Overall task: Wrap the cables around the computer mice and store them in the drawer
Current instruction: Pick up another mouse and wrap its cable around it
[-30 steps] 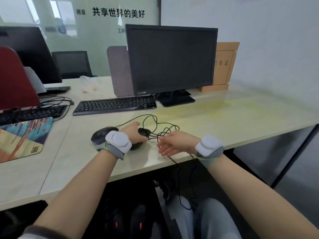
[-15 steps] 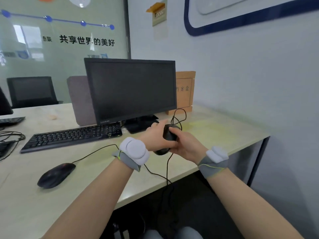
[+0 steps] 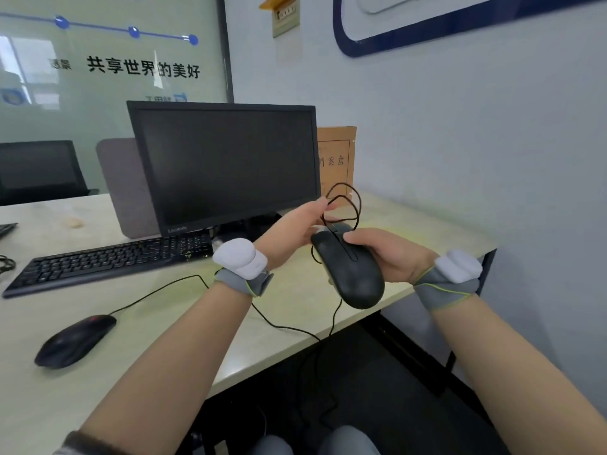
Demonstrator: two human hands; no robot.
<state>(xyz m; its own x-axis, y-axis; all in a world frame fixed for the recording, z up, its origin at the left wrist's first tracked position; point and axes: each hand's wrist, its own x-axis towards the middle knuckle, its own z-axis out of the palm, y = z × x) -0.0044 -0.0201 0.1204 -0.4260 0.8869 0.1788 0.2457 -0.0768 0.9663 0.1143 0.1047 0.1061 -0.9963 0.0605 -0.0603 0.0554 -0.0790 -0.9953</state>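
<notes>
Above desk, right hand fingers clasp mouse; left hand fingers pinch its cable.

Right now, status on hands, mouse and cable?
Right hand grips black mouse above desk edge. Left hand pinches looped cable. Second mouse unwrapped on desk. No drawer visible.

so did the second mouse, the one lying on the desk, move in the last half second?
No. The mouse on the desk lies at the same spot left-front of the keyboard; only the camera shifted.
</notes>
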